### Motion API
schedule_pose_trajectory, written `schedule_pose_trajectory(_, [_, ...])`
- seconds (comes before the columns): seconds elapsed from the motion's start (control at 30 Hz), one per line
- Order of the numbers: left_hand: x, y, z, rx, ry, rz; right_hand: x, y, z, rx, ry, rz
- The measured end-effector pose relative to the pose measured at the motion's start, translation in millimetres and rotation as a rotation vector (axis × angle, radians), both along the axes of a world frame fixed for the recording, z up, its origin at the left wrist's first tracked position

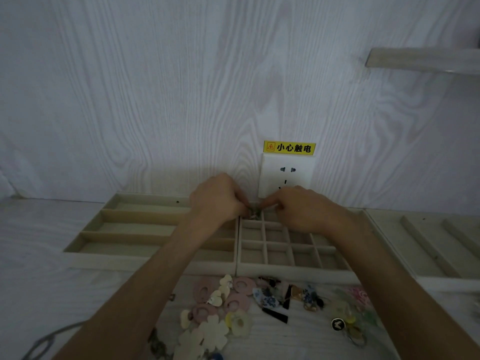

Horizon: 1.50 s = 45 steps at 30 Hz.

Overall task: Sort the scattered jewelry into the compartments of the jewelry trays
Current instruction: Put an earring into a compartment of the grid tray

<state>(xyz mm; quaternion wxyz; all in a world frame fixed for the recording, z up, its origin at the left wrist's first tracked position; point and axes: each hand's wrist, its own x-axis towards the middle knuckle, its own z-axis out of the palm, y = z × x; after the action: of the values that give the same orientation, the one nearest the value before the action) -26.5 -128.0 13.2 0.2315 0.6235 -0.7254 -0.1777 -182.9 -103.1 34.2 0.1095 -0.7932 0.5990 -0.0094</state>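
Note:
Both hands meet over the far left corner of the gridded tray [291,268]. My left hand [218,198] and my right hand [298,206] have curled fingers and pinch a small dark metallic jewelry piece [254,213] between them, just above the corner compartment. To the left lies a beige tray with long slots [109,259]. Scattered jewelry covers the table in front: pink round earrings [236,300], cream flower pieces [213,333], a blue patterned piece [265,297] and black bar pieces [275,315].
A third tray with slanted dividers [426,245] stands at the right. A wall socket [287,175] with a yellow warning label sits just behind the hands. A grey cable [46,339] lies at the front left. A shelf edge [420,59] juts out upper right.

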Motion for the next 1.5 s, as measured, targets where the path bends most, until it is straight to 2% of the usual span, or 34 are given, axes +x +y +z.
schedule_pose_trajectory(0.27, [0.8, -0.6, -0.4, 0.006, 0.014, -0.017, 3.3, 0.9, -2.1, 0.050, -0.004, 0.030])
schedule_pose_trajectory(0.43, [8.0, -3.0, 6.7, 0.100, 0.058, -0.078, 2.2, 0.4, -3.1, 0.049, -0.034, 0.025])
schedule_pose_trajectory(0.57, [10.1, -5.8, 9.1, 0.166, 0.004, -0.103, 1.1, -1.3, -3.4, 0.053, -0.046, 0.020])
schedule_pose_trajectory(0.77, [5.8, -7.0, 6.3, 0.169, -0.066, -0.113, -4.1, -2.3, -0.7, -0.011, -0.118, -0.003])
schedule_pose_trajectory(1.0, [4.4, -5.5, 4.9, 0.139, -0.088, -0.102, 0.9, -0.7, -3.9, 0.030, -0.071, 0.008])
schedule_pose_trajectory(1.17, [6.6, -5.8, 5.9, 0.119, -0.093, -0.099, 0.2, -0.7, -2.8, -0.058, -0.084, -0.027])
schedule_pose_trajectory(1.3, [6.1, -6.4, 4.1, 0.130, -0.111, -0.120, 0.8, -0.9, -3.3, 0.005, -0.047, 0.001])
schedule_pose_trajectory(1.5, [24.7, 10.6, 26.6, 0.041, 0.014, -0.123, -20.4, 16.7, 24.1, -0.087, -0.268, 0.002])
